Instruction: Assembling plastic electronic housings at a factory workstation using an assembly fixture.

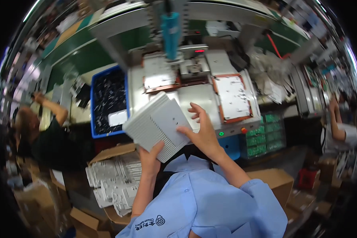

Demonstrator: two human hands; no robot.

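My left hand [150, 159] is closed on the lower edge of a stack of ribbed white plastic panels [146, 127], held tilted in front of my body. A smoother white panel [171, 121] lies on top, with small dark holes in it. My right hand [204, 139] is at the stack's right side, its thumb against the top panel and its other fingers spread apart. Beyond the stack stands a press machine [196, 104] with a blue cylinder [171, 37]. Its right orange-brown frame [215, 89] carries a white panel; the left frame [158, 89] carries another.
A blue bin [93, 105] of small black parts stands left of the machine. Below it, an open carton [115, 152] holds more white panels. Clear trays of green circuit boards [265, 139] are at the right. Green [221, 134] and red [244, 130] buttons sit on the machine's front. Other people work on both sides.
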